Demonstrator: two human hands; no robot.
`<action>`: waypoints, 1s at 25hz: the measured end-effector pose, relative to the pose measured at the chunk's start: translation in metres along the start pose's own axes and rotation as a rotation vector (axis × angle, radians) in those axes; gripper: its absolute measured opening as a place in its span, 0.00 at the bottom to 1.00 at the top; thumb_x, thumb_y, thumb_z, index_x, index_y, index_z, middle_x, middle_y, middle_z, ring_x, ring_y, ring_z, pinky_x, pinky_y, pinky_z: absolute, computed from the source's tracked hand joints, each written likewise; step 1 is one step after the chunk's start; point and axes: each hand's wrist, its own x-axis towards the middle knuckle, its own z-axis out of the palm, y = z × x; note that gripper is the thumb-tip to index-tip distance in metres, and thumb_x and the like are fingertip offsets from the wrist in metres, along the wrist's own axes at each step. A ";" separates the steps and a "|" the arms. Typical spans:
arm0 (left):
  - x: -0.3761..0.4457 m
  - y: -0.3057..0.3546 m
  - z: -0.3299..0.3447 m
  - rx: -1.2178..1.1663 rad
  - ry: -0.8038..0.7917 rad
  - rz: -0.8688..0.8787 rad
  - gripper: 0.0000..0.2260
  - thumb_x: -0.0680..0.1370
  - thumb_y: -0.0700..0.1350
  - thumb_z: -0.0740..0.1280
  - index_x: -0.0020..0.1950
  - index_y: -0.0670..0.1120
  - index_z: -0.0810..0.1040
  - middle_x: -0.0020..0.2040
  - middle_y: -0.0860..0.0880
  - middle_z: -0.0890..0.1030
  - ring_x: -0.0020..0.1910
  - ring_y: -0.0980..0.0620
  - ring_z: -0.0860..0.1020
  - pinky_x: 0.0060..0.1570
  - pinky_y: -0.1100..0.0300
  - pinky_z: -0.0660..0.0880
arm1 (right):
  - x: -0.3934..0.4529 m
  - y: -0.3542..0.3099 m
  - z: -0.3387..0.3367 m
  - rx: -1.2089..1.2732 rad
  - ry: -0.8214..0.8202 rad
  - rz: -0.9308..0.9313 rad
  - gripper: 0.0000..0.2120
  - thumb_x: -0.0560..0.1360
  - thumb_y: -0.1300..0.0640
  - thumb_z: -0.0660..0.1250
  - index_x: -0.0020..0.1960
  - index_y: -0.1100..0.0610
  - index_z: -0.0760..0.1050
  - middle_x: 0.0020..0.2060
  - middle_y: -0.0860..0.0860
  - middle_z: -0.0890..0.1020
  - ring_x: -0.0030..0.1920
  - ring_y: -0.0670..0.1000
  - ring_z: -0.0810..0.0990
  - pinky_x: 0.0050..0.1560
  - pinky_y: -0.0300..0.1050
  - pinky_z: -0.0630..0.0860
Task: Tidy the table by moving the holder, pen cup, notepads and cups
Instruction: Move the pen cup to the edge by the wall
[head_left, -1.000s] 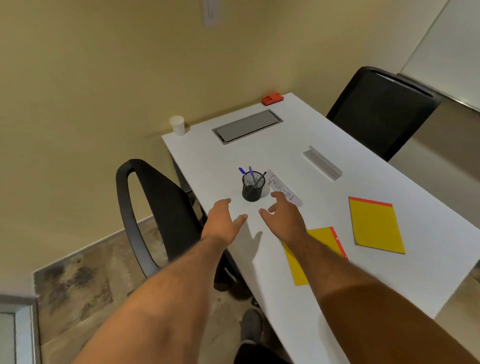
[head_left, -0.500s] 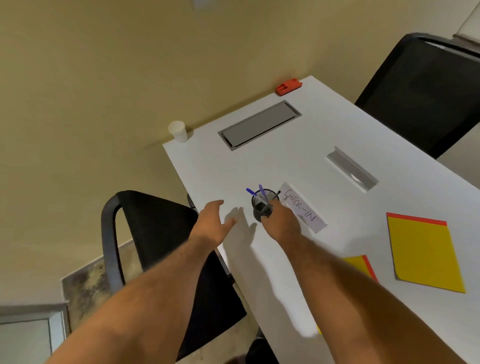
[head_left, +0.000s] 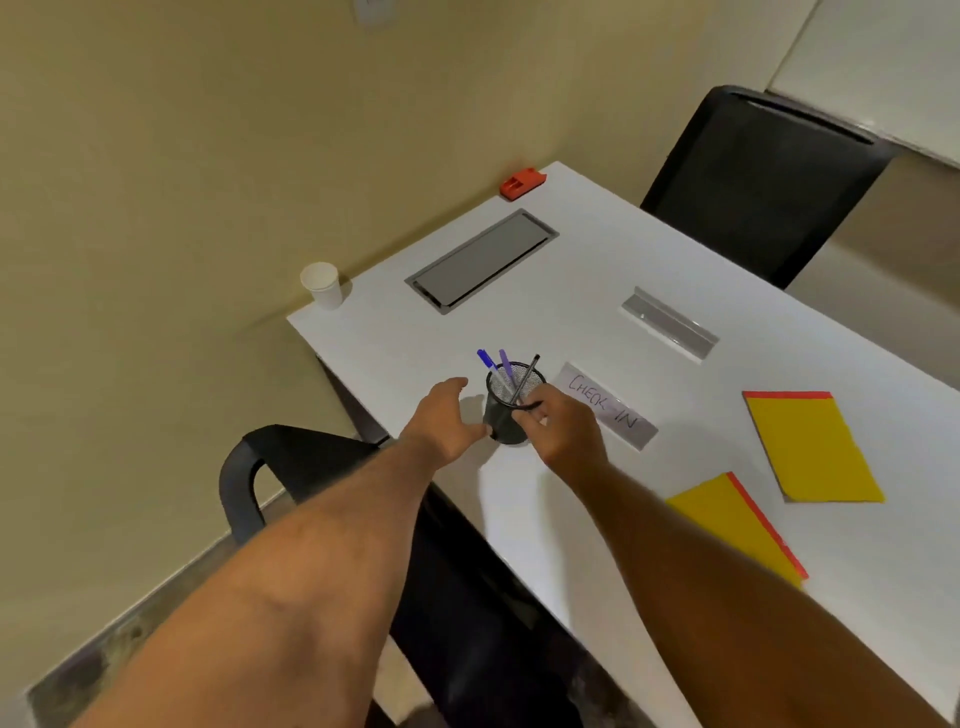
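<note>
Hands both on the mesh pen cup (head_left: 511, 410) near the table's (head_left: 597, 519) left edge: right hand (head_left: 563, 428) fingers pinch its rim, left hand (head_left: 444, 421) spread wide, thumb touching its side.

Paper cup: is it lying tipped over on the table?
No. The white paper cup stands upright, mouth up, at the far left corner of the table, well clear of both hands.

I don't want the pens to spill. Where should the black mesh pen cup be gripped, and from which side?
Grip the pen cup around its round wall, below the rim, coming from its near side as the right hand does. It stands upright, and the pens stick up out of the open top, so a level side grasp likely keeps them in.
</note>
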 end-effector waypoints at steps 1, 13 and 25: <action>-0.001 -0.003 -0.013 -0.026 -0.021 0.044 0.42 0.72 0.49 0.79 0.82 0.46 0.62 0.79 0.46 0.67 0.77 0.45 0.67 0.74 0.52 0.66 | -0.009 -0.016 0.004 0.000 0.066 -0.036 0.08 0.78 0.54 0.74 0.53 0.56 0.81 0.45 0.52 0.87 0.47 0.55 0.85 0.49 0.48 0.82; -0.002 -0.038 -0.147 -0.317 -0.023 0.335 0.34 0.61 0.49 0.81 0.64 0.59 0.73 0.51 0.65 0.82 0.50 0.77 0.78 0.40 0.81 0.71 | -0.023 -0.164 0.052 0.234 0.197 0.044 0.35 0.69 0.40 0.78 0.70 0.42 0.65 0.52 0.44 0.79 0.50 0.45 0.81 0.45 0.40 0.76; 0.098 -0.074 -0.218 -0.315 -0.087 0.337 0.34 0.68 0.35 0.80 0.66 0.63 0.77 0.56 0.64 0.84 0.58 0.57 0.83 0.46 0.69 0.80 | 0.105 -0.208 0.112 0.292 0.137 0.004 0.33 0.61 0.46 0.86 0.61 0.47 0.77 0.51 0.43 0.83 0.51 0.48 0.84 0.51 0.41 0.83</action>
